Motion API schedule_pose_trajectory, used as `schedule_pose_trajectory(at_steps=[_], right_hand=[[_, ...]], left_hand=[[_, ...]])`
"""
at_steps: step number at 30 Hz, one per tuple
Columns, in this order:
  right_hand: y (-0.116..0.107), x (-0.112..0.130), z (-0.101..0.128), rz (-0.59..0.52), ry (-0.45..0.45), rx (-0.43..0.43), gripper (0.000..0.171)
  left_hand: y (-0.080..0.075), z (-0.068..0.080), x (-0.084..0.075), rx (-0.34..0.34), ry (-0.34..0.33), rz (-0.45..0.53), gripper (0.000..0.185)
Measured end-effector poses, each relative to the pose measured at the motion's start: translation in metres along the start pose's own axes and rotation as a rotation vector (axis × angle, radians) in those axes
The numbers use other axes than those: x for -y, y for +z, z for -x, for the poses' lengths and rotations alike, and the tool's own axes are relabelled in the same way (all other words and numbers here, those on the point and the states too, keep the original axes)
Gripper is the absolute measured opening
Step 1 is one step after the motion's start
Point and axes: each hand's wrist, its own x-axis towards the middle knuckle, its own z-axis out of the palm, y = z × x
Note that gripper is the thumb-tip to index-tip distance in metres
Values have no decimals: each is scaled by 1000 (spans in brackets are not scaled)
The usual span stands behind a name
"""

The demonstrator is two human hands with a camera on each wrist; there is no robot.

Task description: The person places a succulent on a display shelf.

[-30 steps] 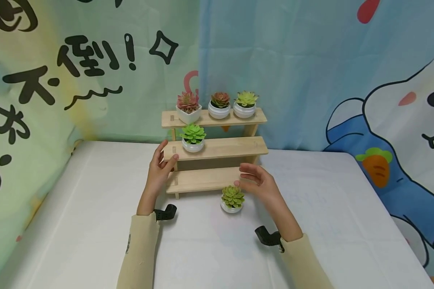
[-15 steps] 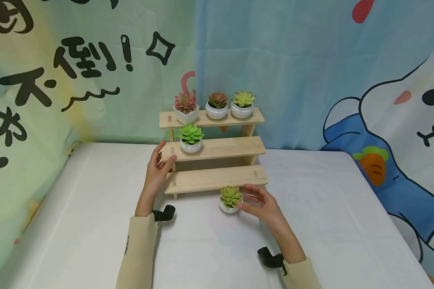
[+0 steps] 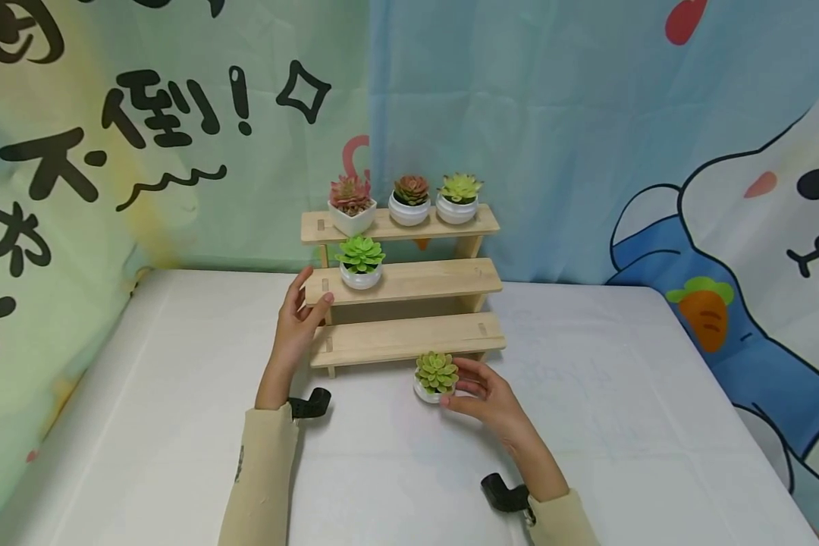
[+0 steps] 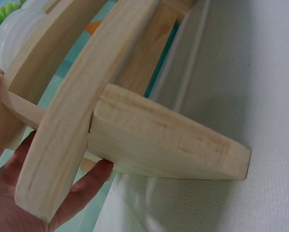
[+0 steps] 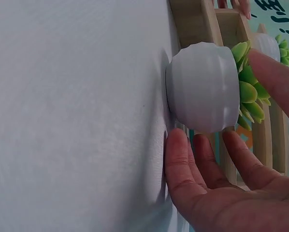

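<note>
My left hand holds the left end of a three-tier wooden plant stand. The thumb lies over the end of its middle tier and the other fingers reach around the wood. On the white tablecloth in front of the stand is a light-green succulent in a white pot, upright. My right hand is at the right side of this pot, thumb in front and fingers behind. Its fingertips are right at the pot's side in the right wrist view, and its thumb overlaps the leaves.
A red succulent, a brownish one and a yellow-green one stand on the top tier in white pots. A bright-green potted succulent stands at the middle tier's left. Printed curtains hang behind the table.
My right hand has come down from in front of the bottom tier to the pot on the table, its thumb moving to the pot's front. The left hand stays on the stand.
</note>
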Motion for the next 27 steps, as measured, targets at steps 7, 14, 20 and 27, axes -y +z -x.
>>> schedule_pose_trajectory(at_steps=[7, 14, 20, 27], right_hand=[[4, -2, -1, 16, -4, 22, 72], [7, -3, -4, 50, 3, 18, 74], [8, -2, -6, 89, 8, 12, 72], [11, -2, -10, 101, 12, 8, 72]], left_hand=[[-1, 1, 0, 4, -2, -7, 65], [0, 0, 0, -1, -5, -9, 65], [1, 0, -1, -1, -2, -8, 65], [-1, -1, 0, -2, -5, -12, 65]])
